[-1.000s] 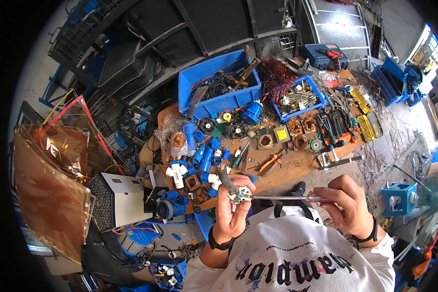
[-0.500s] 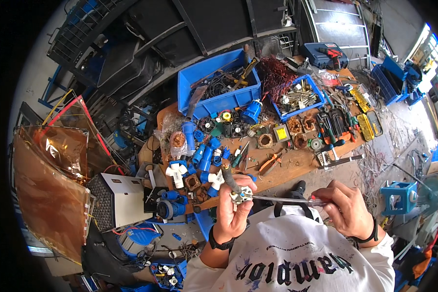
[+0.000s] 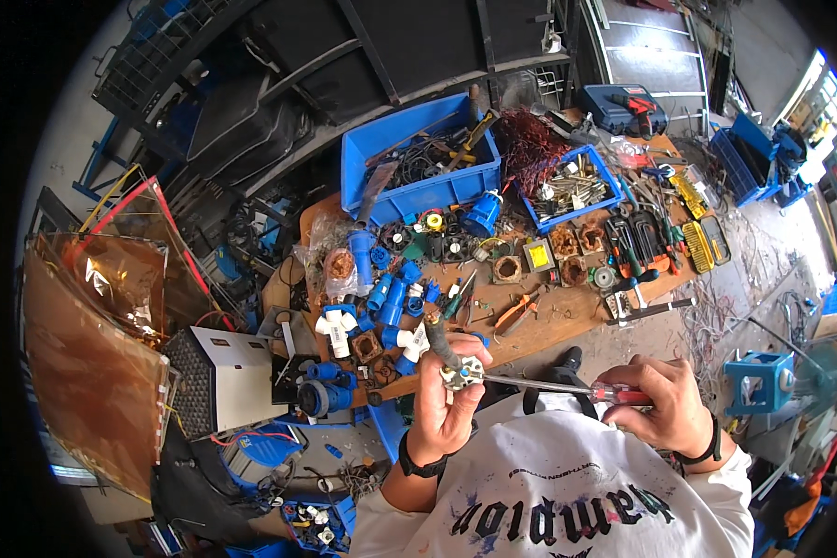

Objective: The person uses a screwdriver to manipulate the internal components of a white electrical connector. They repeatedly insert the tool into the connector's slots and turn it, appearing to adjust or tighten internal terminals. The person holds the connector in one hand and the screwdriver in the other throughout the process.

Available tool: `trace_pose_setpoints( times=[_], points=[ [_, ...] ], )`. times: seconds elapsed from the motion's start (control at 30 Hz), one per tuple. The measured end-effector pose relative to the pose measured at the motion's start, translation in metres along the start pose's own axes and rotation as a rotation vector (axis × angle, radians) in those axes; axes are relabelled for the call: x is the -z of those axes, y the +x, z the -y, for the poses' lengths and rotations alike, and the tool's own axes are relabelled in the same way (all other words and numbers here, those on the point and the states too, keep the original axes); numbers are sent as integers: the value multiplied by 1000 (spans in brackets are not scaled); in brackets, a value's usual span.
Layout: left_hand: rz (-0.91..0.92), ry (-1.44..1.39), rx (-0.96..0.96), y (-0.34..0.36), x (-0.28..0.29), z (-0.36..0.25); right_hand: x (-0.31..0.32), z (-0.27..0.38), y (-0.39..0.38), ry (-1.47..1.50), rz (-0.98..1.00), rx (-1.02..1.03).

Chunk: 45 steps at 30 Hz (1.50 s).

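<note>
My left hand (image 3: 440,414) pinches a small round plug insert (image 3: 468,374), whitish with metal terminals, in front of my chest. A thick dark cable (image 3: 441,344) runs up from it, its frayed end toward the table. In my right hand (image 3: 665,400) is a screwdriver (image 3: 614,394) with a clear red handle, fingers curled round the handle. Its long shaft lies nearly level, pointing left, and its tip meets the insert's right side. Whether the tip sits in a screw is too small to tell.
Beyond my hands stands a wooden workbench (image 3: 530,337) with orange-handled pliers (image 3: 517,312), blue plug housings (image 3: 393,302) and white fittings (image 3: 336,330). Farther back are a large blue bin (image 3: 418,198) of cables and a blue tray (image 3: 541,223) of metal parts. A blue stool (image 3: 758,379) stands right.
My right hand's fingers have shifted on the screwdriver, so more of the red handle shows left of them. My left hand and the plug insert stay in nearly the same place.
</note>
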<state>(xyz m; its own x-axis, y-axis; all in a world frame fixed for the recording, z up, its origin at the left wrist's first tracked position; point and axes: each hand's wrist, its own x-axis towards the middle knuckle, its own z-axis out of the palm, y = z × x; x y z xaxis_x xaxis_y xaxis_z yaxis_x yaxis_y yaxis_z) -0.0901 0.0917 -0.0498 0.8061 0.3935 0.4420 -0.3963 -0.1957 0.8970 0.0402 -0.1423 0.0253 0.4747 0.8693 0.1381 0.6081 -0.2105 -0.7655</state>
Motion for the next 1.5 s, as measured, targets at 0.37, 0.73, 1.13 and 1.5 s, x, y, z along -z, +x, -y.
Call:
trace_pose_setpoints(
  times=[0.37,0.73,1.13,1.5],
  points=[
    [-12,-8,-10,-3,-1,1,-2,-1,-4,-114,-145,56],
    [-31,-64,12,-4,-3,-4,2,-3,-6,-151,-50,107],
    [7,-55,31,-5,-3,-6,-12,-7,-10,-94,-95,-38],
    [-25,-90,53,-6,-1,-4,-14,-5,-1,-111,-175,74]
  ],
)
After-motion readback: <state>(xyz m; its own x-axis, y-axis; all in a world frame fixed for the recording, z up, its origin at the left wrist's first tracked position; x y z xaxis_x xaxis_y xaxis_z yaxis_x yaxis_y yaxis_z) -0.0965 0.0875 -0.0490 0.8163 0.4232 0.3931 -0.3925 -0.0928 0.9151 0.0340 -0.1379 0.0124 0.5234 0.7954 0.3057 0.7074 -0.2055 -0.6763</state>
